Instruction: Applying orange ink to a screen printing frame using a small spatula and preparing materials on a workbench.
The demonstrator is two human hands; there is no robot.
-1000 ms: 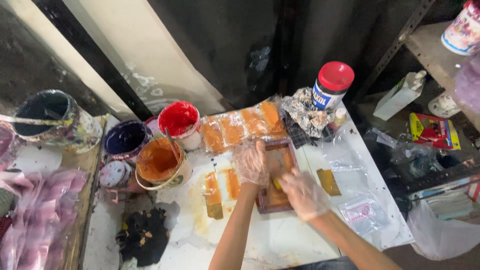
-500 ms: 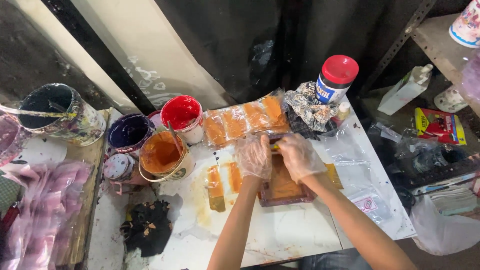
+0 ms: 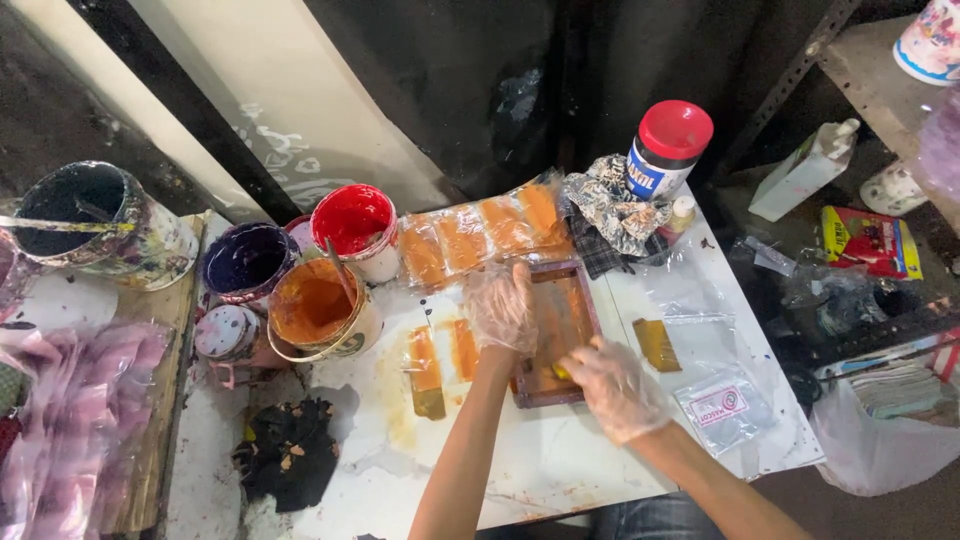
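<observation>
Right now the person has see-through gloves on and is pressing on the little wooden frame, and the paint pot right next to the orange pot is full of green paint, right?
Not quite. In the head view, the pot beside the orange pot holds red paint, not green. The rest holds: both gloved hands, left hand and right hand, are on the small wooden frame.

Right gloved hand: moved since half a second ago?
Yes. The right gloved hand has slid from the far end of the small wooden printing frame to its near edge, toward the person.

White table [image 3: 560,470] carries paint pots [image 3: 315,310], wooden frame [image 3: 555,330].
</observation>
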